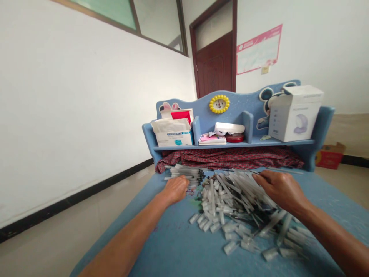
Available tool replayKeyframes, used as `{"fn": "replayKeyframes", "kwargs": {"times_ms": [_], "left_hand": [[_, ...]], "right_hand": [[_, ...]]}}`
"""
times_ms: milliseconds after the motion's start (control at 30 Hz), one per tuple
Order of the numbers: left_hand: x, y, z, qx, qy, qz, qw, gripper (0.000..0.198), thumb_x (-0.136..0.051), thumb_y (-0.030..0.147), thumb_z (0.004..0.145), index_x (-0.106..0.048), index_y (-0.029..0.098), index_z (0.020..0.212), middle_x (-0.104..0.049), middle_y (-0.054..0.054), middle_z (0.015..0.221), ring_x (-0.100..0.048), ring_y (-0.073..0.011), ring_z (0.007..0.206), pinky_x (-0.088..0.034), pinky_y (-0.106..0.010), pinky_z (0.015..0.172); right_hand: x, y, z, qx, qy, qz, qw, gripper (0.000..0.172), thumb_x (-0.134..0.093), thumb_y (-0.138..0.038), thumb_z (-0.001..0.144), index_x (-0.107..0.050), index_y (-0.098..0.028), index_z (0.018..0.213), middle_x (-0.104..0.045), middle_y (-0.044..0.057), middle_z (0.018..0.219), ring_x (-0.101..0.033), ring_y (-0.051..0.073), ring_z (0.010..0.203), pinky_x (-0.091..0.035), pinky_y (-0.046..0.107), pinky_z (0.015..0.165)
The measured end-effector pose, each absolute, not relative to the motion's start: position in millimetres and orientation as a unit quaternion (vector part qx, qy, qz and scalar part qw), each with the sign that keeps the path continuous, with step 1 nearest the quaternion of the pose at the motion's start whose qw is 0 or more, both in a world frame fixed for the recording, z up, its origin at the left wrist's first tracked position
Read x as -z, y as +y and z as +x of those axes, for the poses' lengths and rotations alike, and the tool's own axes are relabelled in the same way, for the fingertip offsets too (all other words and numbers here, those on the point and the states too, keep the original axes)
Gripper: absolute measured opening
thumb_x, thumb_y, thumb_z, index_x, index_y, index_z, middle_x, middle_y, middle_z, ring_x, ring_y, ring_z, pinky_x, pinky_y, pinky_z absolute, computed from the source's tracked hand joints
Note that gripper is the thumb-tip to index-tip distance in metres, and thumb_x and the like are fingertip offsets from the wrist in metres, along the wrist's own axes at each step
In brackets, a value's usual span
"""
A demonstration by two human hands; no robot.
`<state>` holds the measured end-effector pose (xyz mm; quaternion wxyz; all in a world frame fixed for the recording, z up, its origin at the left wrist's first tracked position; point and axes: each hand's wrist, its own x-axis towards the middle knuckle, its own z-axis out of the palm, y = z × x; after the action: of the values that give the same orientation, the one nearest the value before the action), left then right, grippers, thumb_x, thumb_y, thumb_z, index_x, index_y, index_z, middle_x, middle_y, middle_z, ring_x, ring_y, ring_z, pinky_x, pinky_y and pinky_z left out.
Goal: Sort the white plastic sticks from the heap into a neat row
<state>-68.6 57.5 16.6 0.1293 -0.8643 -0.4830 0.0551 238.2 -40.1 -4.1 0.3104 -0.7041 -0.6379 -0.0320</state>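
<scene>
My left hand [176, 188] is closed beside a stack of whitish tubes with black ends [184, 171] at the table's far left. Whatever its fingers hold, if anything, is hidden. My right hand [281, 188] is closed above the right side of a large loose pile of translucent pen-like tubes [242, 188]. A thin dark rod [255, 172] sticks out leftward from its fingertips. Short translucent caps [230, 247] lie scattered along the near edge of the pile. Dark thin sticks are mixed in among the tubes.
The blue table [173, 238] has a shelf [233, 145] at its back, with a mask box [175, 138], a red round tin [235, 138] and a white carton [295, 115]. Checked cloth [230, 158] is bunched under the shelf. A red box [329, 156] stands on the floor at right.
</scene>
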Motion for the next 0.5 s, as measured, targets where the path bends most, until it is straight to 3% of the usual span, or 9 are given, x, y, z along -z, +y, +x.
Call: {"fn": "replayKeyframes", "kwargs": {"times_ms": [167,300,500], "left_hand": [[-39,25,-49,-0.009,-0.418,-0.898,0.135,0.014,-0.041,0.019,0.085,-0.054,0.016,0.086,-0.057,-0.009,0.093,-0.055,-0.0219,0.088,-0.044,-0.032,0.076],[-44,-11,-18,0.091,-0.312,-0.944,0.054,0.012,-0.037,0.020,0.089,-0.049,0.017,0.089,-0.054,-0.006,0.091,-0.053,-0.0177,0.081,-0.045,-0.028,0.072],[-20,-25,5,0.185,-0.237,-0.954,0.020,0.016,-0.032,0.018,0.091,-0.047,0.016,0.094,-0.052,-0.008,0.092,-0.053,-0.0180,0.085,-0.048,-0.029,0.074]], "right_hand": [[-1,-50,219,-0.027,-0.691,-0.610,0.387,0.042,-0.039,-0.048,0.088,-0.052,-0.018,0.061,-0.042,-0.002,0.052,-0.039,0.011,0.050,-0.026,0.025,0.052],[-2,-56,204,-0.140,-0.717,-0.544,0.413,0.044,-0.039,-0.047,0.089,-0.042,-0.018,0.056,-0.034,-0.004,0.052,-0.035,0.009,0.049,-0.026,0.022,0.048],[0,-55,203,-0.293,-0.682,-0.516,0.429,0.047,-0.039,-0.052,0.088,-0.044,-0.018,0.057,-0.042,-0.004,0.044,-0.035,0.008,0.041,-0.027,0.020,0.042]]}}
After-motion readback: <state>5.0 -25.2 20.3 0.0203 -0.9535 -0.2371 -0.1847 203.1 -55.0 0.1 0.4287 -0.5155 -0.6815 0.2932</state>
